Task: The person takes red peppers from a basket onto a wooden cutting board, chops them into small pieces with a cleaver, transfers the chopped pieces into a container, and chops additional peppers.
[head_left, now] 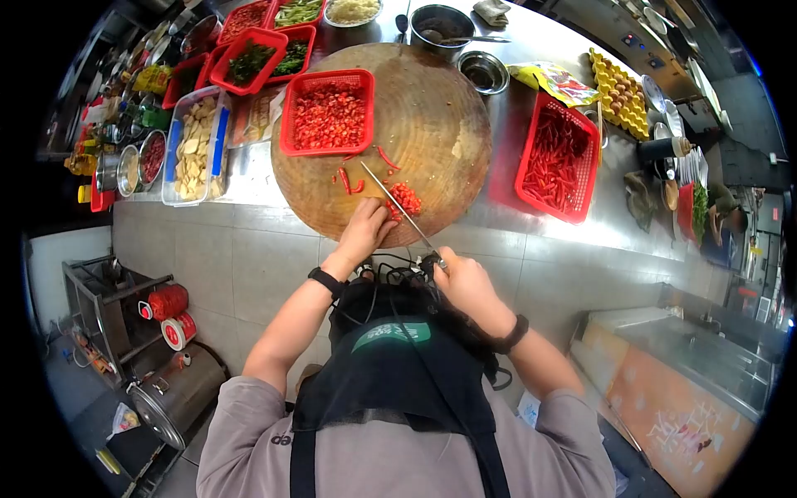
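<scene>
My right hand is closed around the handle of a kitchen knife, its blade slanting up and left over a round wooden chopping board. Beside the blade, the curled fingers of my left hand press on red chilies at the board's near edge, partly hidden by the fingers. A small heap of chopped chilies lies just right of the blade. Several whole chilies are scattered above my left hand. Toward the back left of the board stands a red basket of chopped chilies.
To the right, a red basket holds whole chilies, near a yellow egg tray and metal bowls. A clear tub of pale slices stands left of the board. Red baskets of greens are behind it.
</scene>
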`<action>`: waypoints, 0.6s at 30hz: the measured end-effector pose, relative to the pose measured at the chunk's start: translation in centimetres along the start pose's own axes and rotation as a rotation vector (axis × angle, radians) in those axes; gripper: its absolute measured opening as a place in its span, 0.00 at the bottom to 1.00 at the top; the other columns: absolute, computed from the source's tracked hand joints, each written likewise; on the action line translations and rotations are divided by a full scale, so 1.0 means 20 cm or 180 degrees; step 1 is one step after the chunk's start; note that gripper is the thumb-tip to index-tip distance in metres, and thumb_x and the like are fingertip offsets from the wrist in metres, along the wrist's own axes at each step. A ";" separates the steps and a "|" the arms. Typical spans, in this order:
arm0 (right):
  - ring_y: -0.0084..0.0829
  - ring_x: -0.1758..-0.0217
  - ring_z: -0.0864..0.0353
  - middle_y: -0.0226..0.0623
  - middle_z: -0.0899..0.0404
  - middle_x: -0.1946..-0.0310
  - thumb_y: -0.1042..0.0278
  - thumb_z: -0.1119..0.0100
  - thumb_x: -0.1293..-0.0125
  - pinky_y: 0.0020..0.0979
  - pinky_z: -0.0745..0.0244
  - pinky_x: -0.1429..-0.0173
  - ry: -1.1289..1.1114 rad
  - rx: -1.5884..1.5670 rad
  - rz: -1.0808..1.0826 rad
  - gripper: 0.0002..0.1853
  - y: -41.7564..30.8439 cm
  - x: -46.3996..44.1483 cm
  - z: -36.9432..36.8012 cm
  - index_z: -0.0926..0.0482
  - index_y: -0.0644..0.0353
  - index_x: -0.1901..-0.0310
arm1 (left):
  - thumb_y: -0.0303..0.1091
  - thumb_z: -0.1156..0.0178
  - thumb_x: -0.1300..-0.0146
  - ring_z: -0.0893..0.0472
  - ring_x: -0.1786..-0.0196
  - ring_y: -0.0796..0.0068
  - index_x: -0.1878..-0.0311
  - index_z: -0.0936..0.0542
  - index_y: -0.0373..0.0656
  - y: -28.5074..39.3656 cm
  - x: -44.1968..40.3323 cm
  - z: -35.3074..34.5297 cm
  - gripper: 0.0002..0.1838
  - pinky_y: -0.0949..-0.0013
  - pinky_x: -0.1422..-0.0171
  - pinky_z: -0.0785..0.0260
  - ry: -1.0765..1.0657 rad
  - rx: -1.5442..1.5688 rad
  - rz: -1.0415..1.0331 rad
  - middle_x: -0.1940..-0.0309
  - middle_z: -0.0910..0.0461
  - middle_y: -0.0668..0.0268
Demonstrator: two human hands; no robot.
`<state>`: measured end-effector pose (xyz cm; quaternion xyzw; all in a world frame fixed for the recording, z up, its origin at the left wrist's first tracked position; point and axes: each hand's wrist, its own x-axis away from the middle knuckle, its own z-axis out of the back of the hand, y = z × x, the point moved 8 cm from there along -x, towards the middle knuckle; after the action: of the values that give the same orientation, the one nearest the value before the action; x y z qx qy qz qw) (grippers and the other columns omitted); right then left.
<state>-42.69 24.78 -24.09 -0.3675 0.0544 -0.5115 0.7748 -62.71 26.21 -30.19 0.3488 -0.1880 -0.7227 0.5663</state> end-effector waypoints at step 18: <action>0.61 0.67 0.18 0.55 0.18 0.73 0.64 0.43 0.32 0.58 0.22 0.62 0.0025 0.0107 -0.0086 0.09 0.01 -0.07 -0.16 0.27 0.58 0.55 | 0.26 0.33 0.40 0.24 0.54 0.51 0.61 0.20 0.38 0.01 -0.03 0.01 0.07 0.56 0.50 0.29 0.0158 0.0092 -0.0089 0.61 0.25 0.56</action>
<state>-44.68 24.38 -26.84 -0.3532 0.0439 -0.5243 0.7736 -62.58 26.67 -29.76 0.3773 -0.1794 -0.7189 0.5556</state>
